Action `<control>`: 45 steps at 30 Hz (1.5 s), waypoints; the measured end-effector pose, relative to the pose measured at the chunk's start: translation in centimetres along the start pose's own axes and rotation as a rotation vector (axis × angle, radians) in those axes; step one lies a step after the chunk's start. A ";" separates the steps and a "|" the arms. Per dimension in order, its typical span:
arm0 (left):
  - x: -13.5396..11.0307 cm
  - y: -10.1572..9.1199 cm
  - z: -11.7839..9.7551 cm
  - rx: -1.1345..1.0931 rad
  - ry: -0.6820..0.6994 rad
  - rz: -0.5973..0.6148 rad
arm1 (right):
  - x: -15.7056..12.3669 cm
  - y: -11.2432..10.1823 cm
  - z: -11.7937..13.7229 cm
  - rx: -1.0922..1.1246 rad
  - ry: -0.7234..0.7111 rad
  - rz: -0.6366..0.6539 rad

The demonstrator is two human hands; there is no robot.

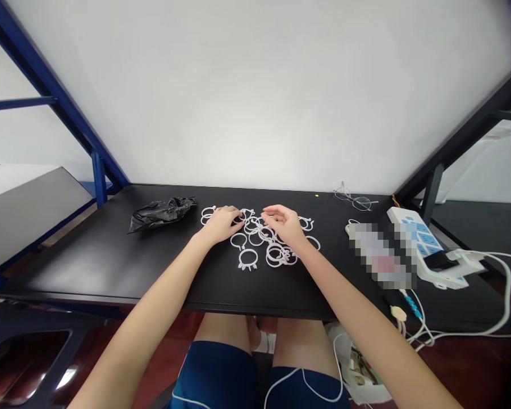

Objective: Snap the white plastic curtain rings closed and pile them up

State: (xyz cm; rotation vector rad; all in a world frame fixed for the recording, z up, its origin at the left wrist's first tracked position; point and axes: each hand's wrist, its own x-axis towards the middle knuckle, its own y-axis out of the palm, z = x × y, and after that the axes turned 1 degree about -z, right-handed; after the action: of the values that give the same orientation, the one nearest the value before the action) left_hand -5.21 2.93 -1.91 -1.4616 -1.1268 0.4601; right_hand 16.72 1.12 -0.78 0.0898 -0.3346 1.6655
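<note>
Several pale pink plastic rings [247, 258] with small tabs lie scattered on a black table [111, 261]. My left hand [222, 222] rests palm down on the rings at the left of the pile, fingers curled and pinching one ring near its fingertips. My right hand [283, 223] hovers just above the middle of the pile, fingers loosely curved and apart, thumb toward the left hand. Whether the right hand holds a ring is hard to see. More rings lie under and beyond both hands.
A crumpled black plastic bag [162, 212] lies left of the rings. A pair of glasses [354, 199] sits at the back right. A white and blue power strip [426, 245] with cables lies at the right edge. A blue metal frame [97, 176] stands at the left.
</note>
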 end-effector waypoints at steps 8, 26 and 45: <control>0.0 -0.1 0.0 -0.058 0.028 -0.026 | 0.2 0.0 -0.2 0.000 -0.012 -0.003; -0.5 -1.0 -3.8 -0.213 0.141 -0.154 | 0.3 -0.1 -0.8 -0.053 -0.041 0.021; -0.5 -0.5 -4.0 -0.239 0.248 -0.163 | 0.1 0.0 -0.8 -0.055 -0.112 0.059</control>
State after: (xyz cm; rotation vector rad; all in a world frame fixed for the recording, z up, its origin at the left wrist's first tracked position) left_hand -2.42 0.35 -0.63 -1.5676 -1.1166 0.0277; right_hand 16.83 1.42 -1.56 0.1333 -0.4721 1.7122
